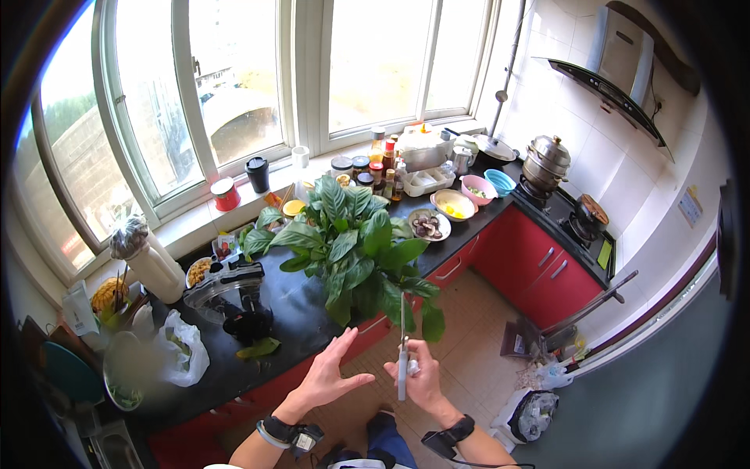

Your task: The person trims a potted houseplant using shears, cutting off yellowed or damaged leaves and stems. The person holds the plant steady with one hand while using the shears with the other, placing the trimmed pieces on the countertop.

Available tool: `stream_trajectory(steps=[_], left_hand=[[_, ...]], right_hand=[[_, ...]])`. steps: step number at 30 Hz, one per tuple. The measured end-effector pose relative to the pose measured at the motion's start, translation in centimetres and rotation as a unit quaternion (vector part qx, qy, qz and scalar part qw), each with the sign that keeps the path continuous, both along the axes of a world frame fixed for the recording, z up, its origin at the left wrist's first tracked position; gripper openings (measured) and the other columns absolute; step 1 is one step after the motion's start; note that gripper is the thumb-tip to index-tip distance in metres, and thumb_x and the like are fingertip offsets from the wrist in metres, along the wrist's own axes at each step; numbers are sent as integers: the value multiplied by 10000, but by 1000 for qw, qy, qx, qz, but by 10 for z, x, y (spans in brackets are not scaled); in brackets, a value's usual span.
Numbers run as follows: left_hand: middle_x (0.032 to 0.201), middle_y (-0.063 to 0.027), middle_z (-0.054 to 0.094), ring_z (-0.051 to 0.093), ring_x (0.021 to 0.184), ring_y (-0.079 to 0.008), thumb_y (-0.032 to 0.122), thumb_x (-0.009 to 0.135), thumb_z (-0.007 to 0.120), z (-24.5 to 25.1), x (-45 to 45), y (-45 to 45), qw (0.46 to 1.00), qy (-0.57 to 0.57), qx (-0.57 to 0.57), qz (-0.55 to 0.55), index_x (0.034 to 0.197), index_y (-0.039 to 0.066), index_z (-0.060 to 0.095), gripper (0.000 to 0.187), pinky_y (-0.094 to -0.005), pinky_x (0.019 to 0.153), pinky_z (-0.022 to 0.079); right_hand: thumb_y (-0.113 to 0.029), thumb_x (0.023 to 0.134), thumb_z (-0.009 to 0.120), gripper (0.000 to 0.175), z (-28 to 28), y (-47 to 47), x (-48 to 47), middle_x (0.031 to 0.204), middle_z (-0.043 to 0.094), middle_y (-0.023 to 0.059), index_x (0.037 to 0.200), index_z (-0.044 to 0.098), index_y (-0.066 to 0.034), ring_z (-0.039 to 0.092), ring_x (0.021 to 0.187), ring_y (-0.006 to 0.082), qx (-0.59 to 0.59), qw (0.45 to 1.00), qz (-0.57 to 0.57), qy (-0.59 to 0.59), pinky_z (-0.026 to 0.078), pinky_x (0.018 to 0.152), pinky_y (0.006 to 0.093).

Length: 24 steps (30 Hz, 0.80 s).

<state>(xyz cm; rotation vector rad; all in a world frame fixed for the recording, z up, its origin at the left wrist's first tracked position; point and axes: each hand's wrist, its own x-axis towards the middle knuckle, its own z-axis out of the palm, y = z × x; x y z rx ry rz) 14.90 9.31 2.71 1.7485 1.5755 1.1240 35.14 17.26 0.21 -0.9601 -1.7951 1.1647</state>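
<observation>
A leafy green potted plant (351,246) stands on the black countertop (293,293), its pot hidden by broad leaves. My right hand (417,375) is closed around the grey handle of a tool with a thin metal shaft or blade (403,328), pointing up toward the plant's lower right leaves; its exact kind is unclear. With fingers spread and nothing held, my left hand (334,372) is in front of the counter edge, just below the plant. A loose yellowish-green leaf (258,348) lies on the counter to the left, beside a black and clear plastic appliance part (249,319).
Mushrooms in a bowl (429,225), a bowl with egg yolks (454,205) and condiment bottles (388,155) are behind the plant. A white plastic bag (184,352) lies at left. A steamer pot (546,164) sits on the stove. A lined bin (536,415) stands on the floor.
</observation>
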Motion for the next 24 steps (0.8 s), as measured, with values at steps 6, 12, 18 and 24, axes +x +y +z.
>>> stream_trajectory(steps=[6,12,18,24], left_hand=[[1439,-283,406,391,1358,-380,359,759,810,-44,-3,-47,999,-13,-51,1,1435,-24,358,899,-417,1109,345],[1427,-249,445,421,1349,-330,393,743,820,-59,-8,-73,991,-76,-107,27,1410,-48,398,904,-394,1104,350],[1442,-227,438,401,1366,-295,382,756,819,-71,-8,-86,986,-98,-132,37,1425,-37,386,900,-386,1116,331],[1492,-230,355,332,1404,-294,271,803,799,-83,-3,-89,957,-256,-136,21,1450,-51,322,866,-389,1144,294]], right_hand=[[-243,787,820,447,-57,-60,-20,666,606,23,1051,520,-43,591,585,85,-60,998,23,-18,482,518,267],[-208,879,726,314,-75,-101,-43,727,642,50,1007,507,-23,646,585,120,-285,946,32,149,526,501,252],[-187,911,674,280,-80,-110,-46,758,624,46,1051,486,-34,648,568,157,-333,932,30,143,533,498,270],[-245,916,667,310,-74,-113,-50,755,608,41,1051,480,-37,643,577,157,-345,923,33,165,539,512,274]])
